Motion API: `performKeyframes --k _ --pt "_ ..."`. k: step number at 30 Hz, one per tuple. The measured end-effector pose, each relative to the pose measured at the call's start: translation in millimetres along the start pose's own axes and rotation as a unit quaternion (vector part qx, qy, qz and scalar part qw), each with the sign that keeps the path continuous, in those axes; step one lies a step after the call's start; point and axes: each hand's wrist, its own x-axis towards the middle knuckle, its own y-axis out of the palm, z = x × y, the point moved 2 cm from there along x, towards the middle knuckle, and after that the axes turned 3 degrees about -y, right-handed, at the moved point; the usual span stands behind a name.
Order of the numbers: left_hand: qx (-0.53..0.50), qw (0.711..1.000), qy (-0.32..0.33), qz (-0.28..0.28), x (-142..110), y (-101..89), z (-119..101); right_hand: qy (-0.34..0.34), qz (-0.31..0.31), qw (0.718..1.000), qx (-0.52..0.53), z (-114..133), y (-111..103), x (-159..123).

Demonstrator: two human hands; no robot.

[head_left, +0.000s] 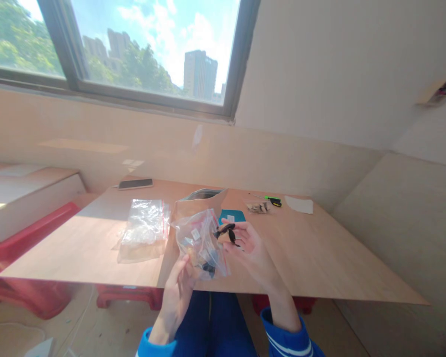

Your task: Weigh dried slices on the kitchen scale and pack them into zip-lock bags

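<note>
The left hand (180,285) is pinching the lower edge of a clear zip bag (200,243) full of small parts, holding it up above the near edge of the wooden table (312,258). The right hand (247,243) is closing its fingers around a small tan-and-black piece (226,233) just beside the bag's upper right corner — what the piece is, the view is too small to tell. A second clear bag (143,230) is lying flat on the table to the left, well apart from both hands. Behind the held bag a brown paper bag (198,201) is standing open, with a teal card (232,215) just beside it. Farther back, a phone (135,184) is resting near the table's far left corner, and a green marker (273,199) is lying beside a white slip of paper (299,204).
</note>
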Motion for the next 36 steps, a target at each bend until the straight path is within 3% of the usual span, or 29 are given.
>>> performKeyframes --k 3,7,10,13,16,19,28,33,36 --pt "-0.038 0.999 -0.001 -0.001 3 -3.0 -6 -0.033 -0.043 0.998 0.032 7 -3 19" --pt "-0.077 0.994 0.023 0.068 7 -7.8 -15 -0.091 -0.085 0.992 0.025 14 -2 60" --pt "-0.099 0.991 0.036 0.084 7 -8.4 -23 -0.138 -0.063 0.988 -0.042 19 3 88" --pt "-0.095 0.992 0.039 0.069 5 -6.9 -29 -0.163 -0.006 0.966 -0.2 22 9 102" --pt "-0.088 0.994 0.037 0.053 4 -5.8 -32 -0.181 0.04 0.926 -0.328 22 12 104" --pt "-0.081 0.994 0.04 0.059 5 -5.0 -32 -0.194 0.05 0.904 -0.378 18 12 102" --pt "-0.107 0.993 0.028 0.031 5 -4.8 -30 -0.219 0.032 0.885 -0.41 19 11 86" --pt "-0.089 0.992 0.033 0.088 3 0.9 -31 -0.176 0.035 0.852 -0.492 24 18 82" --pt "-0.065 0.993 0.063 0.081 1 -3.7 -31 -0.188 0.016 0.864 -0.467 28 20 81"
